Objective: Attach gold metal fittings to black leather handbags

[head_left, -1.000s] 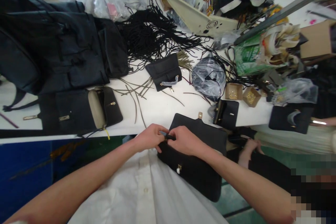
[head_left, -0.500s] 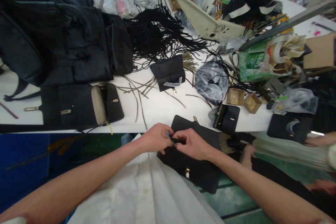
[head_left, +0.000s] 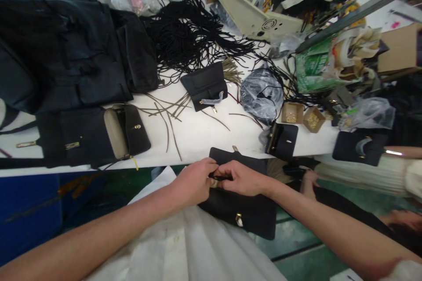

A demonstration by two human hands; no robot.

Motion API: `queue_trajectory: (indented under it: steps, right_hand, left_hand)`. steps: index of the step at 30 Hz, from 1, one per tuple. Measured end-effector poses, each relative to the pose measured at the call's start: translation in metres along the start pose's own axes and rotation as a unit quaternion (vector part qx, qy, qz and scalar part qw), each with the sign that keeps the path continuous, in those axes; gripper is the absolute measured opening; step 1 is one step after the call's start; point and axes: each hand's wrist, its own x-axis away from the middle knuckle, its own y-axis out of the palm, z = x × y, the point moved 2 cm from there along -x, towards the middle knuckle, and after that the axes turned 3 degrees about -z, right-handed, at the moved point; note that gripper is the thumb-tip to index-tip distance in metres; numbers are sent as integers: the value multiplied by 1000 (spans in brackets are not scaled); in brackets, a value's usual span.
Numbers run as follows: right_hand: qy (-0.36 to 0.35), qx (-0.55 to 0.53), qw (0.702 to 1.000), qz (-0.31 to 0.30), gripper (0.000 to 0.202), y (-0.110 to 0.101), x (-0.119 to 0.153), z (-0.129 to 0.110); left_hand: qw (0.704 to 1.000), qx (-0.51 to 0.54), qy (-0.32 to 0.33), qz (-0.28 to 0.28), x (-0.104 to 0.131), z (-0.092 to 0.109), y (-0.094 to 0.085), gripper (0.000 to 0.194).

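Note:
A black handbag (head_left: 257,217) lies against my lap at the table's front edge, its flap spread toward the table and a gold clasp (head_left: 239,219) on its near panel. My left hand (head_left: 197,179) is closed at the bag's left side, fingertips pinching its edge. From the right, my right hand (head_left: 242,178) pinches the same spot, thumb and forefinger together on a dark part of the bag. Both hands' fingertips nearly meet. What exactly lies between them is partly hidden.
On the white table (head_left: 201,136) are another open black bag (head_left: 89,134), a small black bag (head_left: 206,83), black cords (head_left: 184,35) and small boxes of gold hardware (head_left: 313,118). A large black bag (head_left: 72,52) stands left. At right, another person's hand (head_left: 308,182) shows.
My left hand has turned, its fingers now closing in over the bag's side edge. My right hand keeps its pinch. The whole view has shifted slightly.

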Motion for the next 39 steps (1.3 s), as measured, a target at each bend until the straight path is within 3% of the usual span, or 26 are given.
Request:
queue_trajectory:
  steps: [7, 14, 20, 30, 39]
  right_hand:
    - [103, -30, 994, 36, 19, 6, 4, 13]
    - [174, -56, 977, 108, 18, 22, 13, 19]
    - [139, -92, 980, 110, 35, 22, 13, 23]
    - [140, -146, 969, 142, 31, 22, 10, 45]
    - [61, -189, 976, 94, 34, 16, 8, 43]
  left_hand:
    - [1000, -3, -18, -23, -7, -10, 14, 24]
    - [1000, 10, -16, 10, -7, -13, 30, 25]
    - [997, 63, 29, 21, -11, -21, 25, 17]
    - [993, 104, -25, 42, -13, -20, 32, 14]
    - [990, 136, -24, 14, -17, -22, 19, 10]
